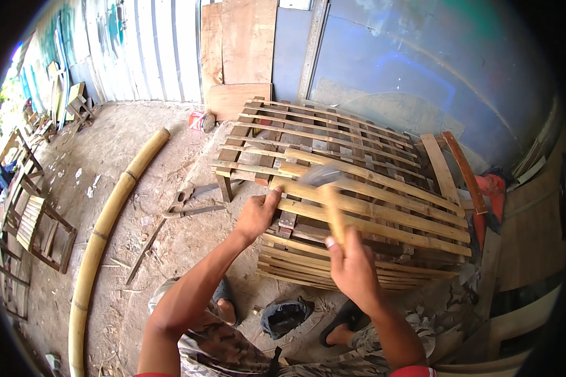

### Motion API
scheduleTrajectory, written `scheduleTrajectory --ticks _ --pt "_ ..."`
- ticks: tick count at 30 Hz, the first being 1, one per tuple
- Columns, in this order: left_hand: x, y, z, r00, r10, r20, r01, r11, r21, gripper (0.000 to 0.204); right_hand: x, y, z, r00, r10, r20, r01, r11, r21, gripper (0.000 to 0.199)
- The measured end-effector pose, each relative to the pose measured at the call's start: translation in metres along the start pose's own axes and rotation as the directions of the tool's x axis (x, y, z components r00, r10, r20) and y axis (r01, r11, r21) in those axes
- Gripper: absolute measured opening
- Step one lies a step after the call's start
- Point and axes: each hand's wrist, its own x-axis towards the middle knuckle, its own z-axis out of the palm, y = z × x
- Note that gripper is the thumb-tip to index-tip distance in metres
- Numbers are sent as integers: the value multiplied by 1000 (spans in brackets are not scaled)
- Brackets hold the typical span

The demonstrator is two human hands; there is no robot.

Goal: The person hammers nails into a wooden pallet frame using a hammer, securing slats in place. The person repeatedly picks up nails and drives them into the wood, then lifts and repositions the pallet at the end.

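My right hand (356, 270) is wrapped around the light wooden handle of a hammer (335, 213). The hammer's metal head is smeared by motion over the bamboo slats. At the slats' left ends, my left hand (256, 215) grips the end of a split bamboo slat (396, 217), its thumb and fingers pressed on it. Several such yellowish slats lie side by side across a low wooden frame (225, 186). Thinner slats (352, 132) run across the frame's far part with gaps between them. Whether a nail sits under the hammer cannot be made out.
A long bamboo pole (100, 232) lies on the dirt floor at left, with handsaws (195, 212) between it and the frame. A bundle of slats (321, 267) sits low at the near side. A black bag (286, 318) lies between my feet. A small slatted stool (31, 223) is far left.
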Motion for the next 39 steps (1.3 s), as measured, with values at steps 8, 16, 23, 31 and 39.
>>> scheduleTrajectory --ticks 8,16,23,31,39 --pt "-10 4 -4 999 29 -33 -29 1000 -9 84 4 -13 -28 994 33 -107 -23 995 93 24" --pt "7 -10 1 998 63 -27 -63 998 4 83 3 0 -17 983 75 165 -59 994 -95 27" --pt "0 -4 0 999 39 -22 -39 999 -8 79 9 -20 -19 991 7 -132 11 991 135 26" --pt "-6 0 -3 996 70 -62 -71 997 -17 71 3 -4 -24 1000 -4 22 4 1000 -15 27" --pt "0 0 -3 999 20 -25 -18 998 68 83 5 1 -2 987 4 160 9 997 -82 27"
